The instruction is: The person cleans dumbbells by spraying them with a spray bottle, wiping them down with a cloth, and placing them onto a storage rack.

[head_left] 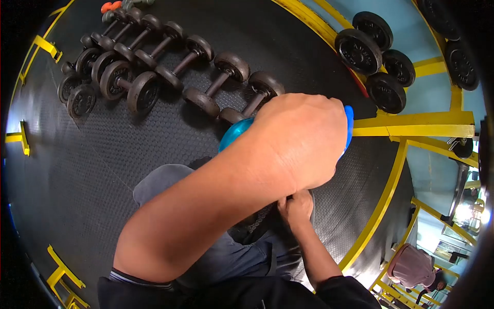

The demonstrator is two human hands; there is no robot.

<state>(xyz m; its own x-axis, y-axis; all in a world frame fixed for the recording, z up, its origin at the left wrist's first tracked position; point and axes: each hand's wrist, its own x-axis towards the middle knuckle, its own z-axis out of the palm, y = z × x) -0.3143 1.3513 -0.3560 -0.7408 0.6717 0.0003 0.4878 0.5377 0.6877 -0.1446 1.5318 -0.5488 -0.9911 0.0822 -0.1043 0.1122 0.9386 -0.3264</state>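
My left forearm reaches across the middle of the view, and my left hand [303,136] is closed with its back toward me. A bright blue edge of a thing [349,129] shows past its knuckles; the rest is hidden by the hand. Behind the forearm a shiny, see-through teal rounded thing [234,135] peeks out. Whether the blue and teal parts belong together I cannot tell. My right hand [299,208] is lower, close to my knee, with fingers curled; what they hold, if anything, is hidden. Just beyond my left hand lies a dark dumbbell [254,104].
Several worn dumbbells [215,85] lie in rows on the black textured mat [170,134]. Weight plates [357,51] hang on a yellow frame [411,126] at the right. An orange dumbbell [110,6] is at the far end. Another person [411,265] is at lower right.
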